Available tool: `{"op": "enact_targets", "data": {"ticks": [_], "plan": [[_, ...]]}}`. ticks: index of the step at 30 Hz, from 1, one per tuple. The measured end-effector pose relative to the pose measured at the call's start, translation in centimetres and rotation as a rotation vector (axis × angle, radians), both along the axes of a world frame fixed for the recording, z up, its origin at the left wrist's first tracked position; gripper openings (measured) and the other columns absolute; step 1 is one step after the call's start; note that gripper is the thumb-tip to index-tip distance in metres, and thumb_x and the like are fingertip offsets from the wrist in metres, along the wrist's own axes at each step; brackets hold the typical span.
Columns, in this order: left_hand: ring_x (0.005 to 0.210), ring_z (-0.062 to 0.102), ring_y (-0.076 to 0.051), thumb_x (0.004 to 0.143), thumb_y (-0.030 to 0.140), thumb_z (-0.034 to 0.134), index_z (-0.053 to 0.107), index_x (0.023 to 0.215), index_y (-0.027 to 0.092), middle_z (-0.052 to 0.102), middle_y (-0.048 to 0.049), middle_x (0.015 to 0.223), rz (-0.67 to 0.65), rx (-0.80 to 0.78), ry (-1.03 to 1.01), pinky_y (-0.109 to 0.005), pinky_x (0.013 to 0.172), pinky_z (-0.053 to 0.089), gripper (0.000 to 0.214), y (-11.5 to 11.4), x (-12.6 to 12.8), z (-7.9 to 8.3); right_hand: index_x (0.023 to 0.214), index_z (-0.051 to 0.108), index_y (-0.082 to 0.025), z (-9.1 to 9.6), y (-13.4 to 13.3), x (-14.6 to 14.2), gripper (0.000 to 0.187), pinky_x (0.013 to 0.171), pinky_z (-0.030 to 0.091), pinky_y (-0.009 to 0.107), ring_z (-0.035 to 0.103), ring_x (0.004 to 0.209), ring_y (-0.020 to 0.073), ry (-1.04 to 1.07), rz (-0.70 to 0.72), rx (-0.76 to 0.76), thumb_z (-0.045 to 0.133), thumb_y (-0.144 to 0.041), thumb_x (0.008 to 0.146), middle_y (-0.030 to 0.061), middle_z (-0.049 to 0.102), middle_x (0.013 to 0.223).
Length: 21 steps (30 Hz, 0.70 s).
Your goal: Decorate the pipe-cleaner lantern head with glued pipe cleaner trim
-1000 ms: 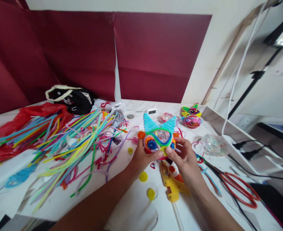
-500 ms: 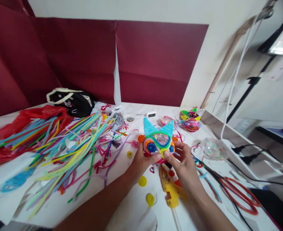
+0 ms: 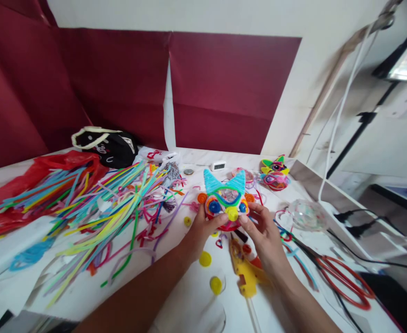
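Between my two hands is a pipe-cleaner animal face (image 3: 225, 196) with pointed light-blue ears, blue coiled eyes, orange coils at the sides and a yellow coil nose. My left hand (image 3: 203, 229) is closed on its left edge, thumb near the nose. On the right edge my right hand (image 3: 264, 229) grips it, the thumb beside the nose. Below the face lies a yellow hot glue gun (image 3: 246, 275) with a clear glue stick at its rear. Yellow coiled discs (image 3: 205, 259) lie on the white table left of the glue gun.
Loose pipe cleaners (image 3: 120, 208) and a red plastic bag (image 3: 33, 185) spread over the left side. Orange-handled scissors (image 3: 345, 277), a clear plastic dome (image 3: 307, 215) and black cables lie right. A finished colourful piece (image 3: 275, 173), small digital clock (image 3: 218, 165) and black bag (image 3: 109, 147) stand behind.
The face has tilted back and shifted slightly left, so its yellow nose shows more fully. My right thumb has moved off the nose to its side.
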<state>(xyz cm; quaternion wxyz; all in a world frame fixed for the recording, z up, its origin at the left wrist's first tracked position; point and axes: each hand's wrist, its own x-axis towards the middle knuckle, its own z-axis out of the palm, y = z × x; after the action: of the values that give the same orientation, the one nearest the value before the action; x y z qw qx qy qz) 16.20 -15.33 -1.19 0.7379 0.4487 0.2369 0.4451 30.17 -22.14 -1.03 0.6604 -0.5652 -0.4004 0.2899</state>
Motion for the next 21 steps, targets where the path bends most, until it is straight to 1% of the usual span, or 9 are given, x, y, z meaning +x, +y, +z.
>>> {"op": "enact_targets", "data": {"ticks": [6,10,16,21], "plan": [[0.123,0.064,-0.031,0.074,0.039,0.086,0.052,0.132,0.022,0.068,-0.0118,0.133,-0.037,0.002,-0.01,-0.049,0.109,0.049,0.069,-0.2,0.0,0.0,0.117,0.061,-0.024,-0.6,0.4,0.2,0.062,0.095,0.053,0.048,0.064,0.112,0.0297,-0.04,-0.038,0.011,0.08,-0.061,0.069,0.0096,0.069,0.12],[0.126,0.062,-0.031,0.075,0.039,0.085,0.05,0.135,0.025,0.066,-0.0107,0.135,-0.037,-0.005,-0.027,-0.05,0.111,0.047,0.072,-0.1,0.1,-0.1,0.115,0.061,-0.023,-0.7,0.7,0.2,0.063,0.095,0.053,0.05,0.064,0.11,0.0297,-0.083,-0.051,0.03,0.08,-0.06,0.069,0.0103,0.068,0.118],[0.126,0.062,-0.03,0.076,0.038,0.084,0.053,0.133,0.023,0.068,-0.0103,0.133,-0.021,0.011,-0.033,-0.049,0.114,0.045,0.067,-0.3,0.1,-0.3,0.115,0.06,-0.022,-1.0,0.7,0.3,0.061,0.096,0.052,0.05,0.065,0.107,0.0283,-0.138,-0.057,0.028,0.079,-0.059,0.071,0.0099,0.067,0.117],[0.125,0.063,-0.03,0.076,0.038,0.084,0.053,0.132,0.023,0.068,-0.0103,0.132,0.003,0.023,-0.021,-0.049,0.113,0.046,0.066,-0.3,0.2,-0.2,0.116,0.059,-0.022,-1.1,0.6,0.2,0.06,0.096,0.052,0.049,0.064,0.108,0.0278,-0.157,-0.059,0.032,0.077,-0.06,0.073,0.0096,0.066,0.118]]}}
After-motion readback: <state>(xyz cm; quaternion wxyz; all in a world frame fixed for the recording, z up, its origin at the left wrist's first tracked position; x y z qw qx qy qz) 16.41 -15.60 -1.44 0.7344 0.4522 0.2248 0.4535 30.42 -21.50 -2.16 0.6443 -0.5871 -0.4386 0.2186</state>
